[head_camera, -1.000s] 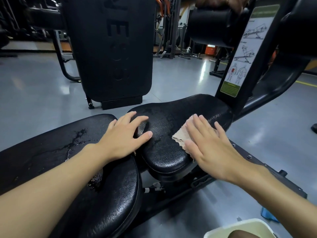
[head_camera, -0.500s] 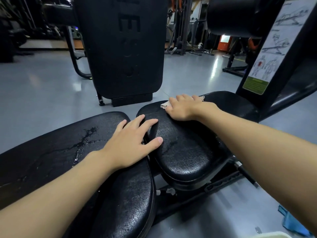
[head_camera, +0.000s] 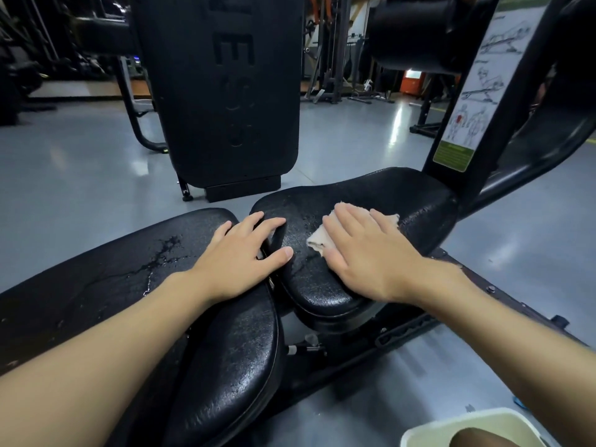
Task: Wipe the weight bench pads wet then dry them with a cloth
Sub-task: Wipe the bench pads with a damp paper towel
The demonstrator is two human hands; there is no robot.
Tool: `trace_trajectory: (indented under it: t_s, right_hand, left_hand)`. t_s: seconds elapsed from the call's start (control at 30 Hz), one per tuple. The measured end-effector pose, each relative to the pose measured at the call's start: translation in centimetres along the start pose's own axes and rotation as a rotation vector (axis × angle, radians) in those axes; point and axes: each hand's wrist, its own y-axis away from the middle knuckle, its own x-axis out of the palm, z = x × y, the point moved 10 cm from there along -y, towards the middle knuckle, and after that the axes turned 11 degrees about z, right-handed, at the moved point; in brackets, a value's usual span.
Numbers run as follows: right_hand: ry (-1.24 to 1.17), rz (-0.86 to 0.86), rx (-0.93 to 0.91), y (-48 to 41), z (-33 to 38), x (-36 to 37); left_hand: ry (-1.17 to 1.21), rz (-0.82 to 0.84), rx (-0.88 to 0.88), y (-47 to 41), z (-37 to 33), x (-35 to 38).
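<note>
The black seat pad (head_camera: 403, 195) lies ahead at centre right, its surface wet and glistening. My right hand (head_camera: 367, 253) presses a beige cloth (head_camera: 317, 238) flat on its middle with straight fingers; the cloth shows at the fingertips and past the far side of the hand. The long back pad (head_camera: 113, 279) runs to the lower left, with streaks of water on it. My left hand (head_camera: 238, 258) rests flat over the gap between the two pads, thumb on the seat pad's near edge.
A tall black upright pad (head_camera: 222, 91) stands on the grey floor just beyond the bench. The bench's frame post with an instruction placard (head_camera: 474, 91) rises at right. A white bucket's rim (head_camera: 419, 430) shows at the bottom right. More gym machines fill the background.
My right hand has drawn the cloth back from the seat pad's far edge to its middle. The left hand has stayed in place.
</note>
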Motion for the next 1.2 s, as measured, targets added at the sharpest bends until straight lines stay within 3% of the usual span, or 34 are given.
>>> trace_trajectory:
  t_s: [0.17, 0.3, 0.47, 0.7, 0.87, 1.03, 1.2]
  right_hand:
    - [0.012, 0.053, 0.0, 5.7, 0.9, 1.0]
    - [0.005, 0.07, 0.002, 5.0, 0.9, 1.3]
    - [0.013, 0.057, 0.01, -0.7, 1.1, 0.4]
    - [-0.026, 0.187, 0.073, -13.9, 1.4, 0.2]
    - [-0.036, 0.284, 0.097, -17.1, 1.9, 0.2]
    - [-0.001, 0.217, 0.033, -14.5, 2.5, 0.2]
    - [0.018, 0.089, -0.078, -5.5, 3.7, 0.1]
  left_hand:
    - [0.048, -0.019, 0.016, 0.8, -0.5, -1.2]
    - [-0.041, 0.001, -0.012, 1.0, 1.3, -1.0]
    - [-0.05, -0.009, -0.011, 0.6, 2.2, -0.2]
    - [-0.09, -0.046, 0.0, 0.3, 2.5, -0.2]
    - [-0.084, -0.048, -0.01, 0.4, 2.4, -0.3]
    - [-0.082, -0.047, -0.009, 0.5, 2.3, -0.5]
    - [-0.077, -0.035, -0.014, 0.6, 2.4, -0.4]
